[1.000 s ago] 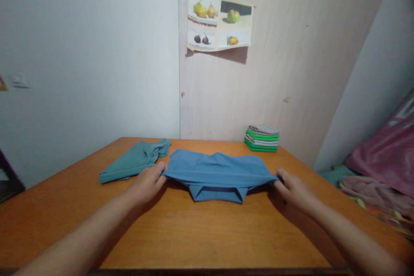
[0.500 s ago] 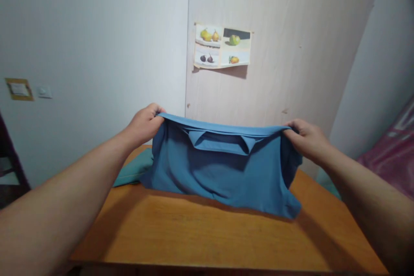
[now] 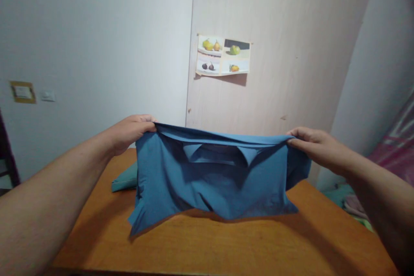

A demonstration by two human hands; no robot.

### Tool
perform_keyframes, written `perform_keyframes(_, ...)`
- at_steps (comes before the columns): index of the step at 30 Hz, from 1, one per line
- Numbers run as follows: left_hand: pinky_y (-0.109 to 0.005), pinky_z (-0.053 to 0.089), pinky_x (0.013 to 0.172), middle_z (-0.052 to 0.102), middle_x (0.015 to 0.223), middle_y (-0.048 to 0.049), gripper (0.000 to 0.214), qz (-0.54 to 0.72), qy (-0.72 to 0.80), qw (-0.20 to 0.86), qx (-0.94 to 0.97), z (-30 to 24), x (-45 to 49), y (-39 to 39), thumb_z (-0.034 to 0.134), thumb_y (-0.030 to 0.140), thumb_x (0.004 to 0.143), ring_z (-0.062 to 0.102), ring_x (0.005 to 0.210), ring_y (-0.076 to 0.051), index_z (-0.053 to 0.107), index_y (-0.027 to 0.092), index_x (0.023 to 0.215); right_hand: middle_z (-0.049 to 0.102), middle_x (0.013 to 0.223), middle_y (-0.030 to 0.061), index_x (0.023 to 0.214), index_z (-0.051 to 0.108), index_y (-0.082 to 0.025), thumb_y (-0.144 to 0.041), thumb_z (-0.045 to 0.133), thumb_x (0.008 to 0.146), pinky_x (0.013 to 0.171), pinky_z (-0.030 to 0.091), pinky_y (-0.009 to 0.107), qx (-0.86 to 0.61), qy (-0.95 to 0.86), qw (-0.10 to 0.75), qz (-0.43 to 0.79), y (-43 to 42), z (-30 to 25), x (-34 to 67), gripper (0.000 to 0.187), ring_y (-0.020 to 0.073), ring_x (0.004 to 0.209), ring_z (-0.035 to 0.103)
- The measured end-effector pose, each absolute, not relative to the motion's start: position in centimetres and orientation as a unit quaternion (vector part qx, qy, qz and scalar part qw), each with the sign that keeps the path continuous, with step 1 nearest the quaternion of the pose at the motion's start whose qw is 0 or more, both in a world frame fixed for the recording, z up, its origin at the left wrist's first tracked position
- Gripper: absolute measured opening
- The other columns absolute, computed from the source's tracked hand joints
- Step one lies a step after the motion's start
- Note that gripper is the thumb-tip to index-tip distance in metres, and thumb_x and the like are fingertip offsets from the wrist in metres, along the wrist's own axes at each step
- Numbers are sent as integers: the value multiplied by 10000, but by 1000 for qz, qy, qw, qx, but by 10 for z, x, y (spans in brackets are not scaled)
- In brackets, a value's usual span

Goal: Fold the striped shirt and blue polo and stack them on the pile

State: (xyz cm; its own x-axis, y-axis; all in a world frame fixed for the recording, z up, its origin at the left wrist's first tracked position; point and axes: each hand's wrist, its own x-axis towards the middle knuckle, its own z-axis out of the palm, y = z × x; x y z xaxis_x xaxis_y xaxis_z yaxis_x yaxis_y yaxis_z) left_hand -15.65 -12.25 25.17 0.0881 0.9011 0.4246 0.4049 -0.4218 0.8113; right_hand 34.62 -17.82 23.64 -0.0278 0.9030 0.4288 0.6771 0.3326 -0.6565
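Note:
A blue collared shirt (image 3: 210, 181) hangs stretched between my hands above the wooden table (image 3: 200, 246). Its top edge is a fold pulled nearly straight, and the collar droops open just beneath the middle of it. My left hand (image 3: 137, 131) pinches the left end of this fold, thumb toward me. At the other end, my right hand (image 3: 307, 140) grips the fold between thumb and fingers. The lower edge is wavy, with a corner dangling low at the left. Partly hidden behind the shirt's left side, a green folded cloth (image 3: 124, 179) lies on the table.
Behind the table rise a pale wall (image 3: 97, 43) and a wood-grain panel (image 3: 284, 51) bearing a fruit picture sheet (image 3: 223, 56). Switches (image 3: 48, 95) are on the left wall. Past the table's right edge are bundled fabrics (image 3: 354, 205) and a pink covering (image 3: 396, 146).
The shirt's lower edge has swung: its left corner now hangs nearer and lower. Both hands sit slightly lower in view and a little farther apart, still gripping the fold.

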Motion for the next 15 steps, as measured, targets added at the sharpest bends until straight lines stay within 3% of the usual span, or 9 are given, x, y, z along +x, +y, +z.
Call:
perform_keyframes(9,-234,410,562,641,669,12,220,439,500,266,698,237,-162,-112,622,315,572,560,639,-169,649,174,739,625,718,-23,928,618,-199,-468,645,823,566,406,226,-580,-684,391,208,-165,225,351,289,132,633,544)
perform_keyframes(15,-231,357,511,572,588,27,178,458,550,194,671,221,-138,-74,570,317,583,521,577,-162,593,187,702,644,689,-1,799,629,-205,-420,592,775,568,432,251,-610,-678,399,90,-111,210,338,219,174,650,576)
